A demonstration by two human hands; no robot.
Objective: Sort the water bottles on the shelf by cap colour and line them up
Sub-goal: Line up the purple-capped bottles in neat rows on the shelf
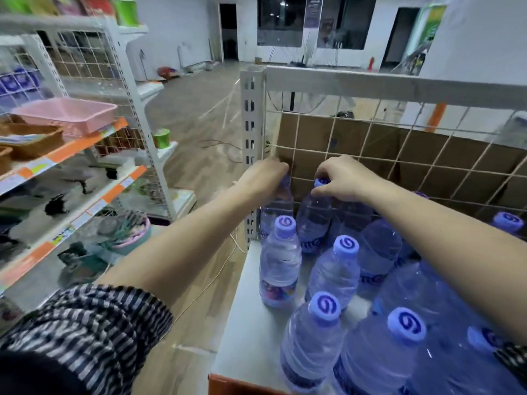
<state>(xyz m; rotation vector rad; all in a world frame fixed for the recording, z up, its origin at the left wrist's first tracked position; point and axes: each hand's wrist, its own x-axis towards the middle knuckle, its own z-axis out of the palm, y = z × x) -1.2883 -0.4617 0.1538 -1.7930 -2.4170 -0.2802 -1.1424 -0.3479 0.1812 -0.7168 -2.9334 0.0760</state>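
Several clear water bottles with pale purple caps stand on a white shelf. My left hand grips the top of a bottle in the back left corner, its cap hidden under my fingers. My right hand pinches the cap of the neighbouring back-row bottle. In front of them stand a bottle with a colourful label, another, and two nearer ones. More purple-capped bottles crowd the right side under my right forearm.
A wire grid back panel with brown cardboard behind it closes the shelf's far side. A white slotted upright stands at the back left corner. To the left, another shelving unit holds a pink basket and wicker trays. Wooden floor lies between.
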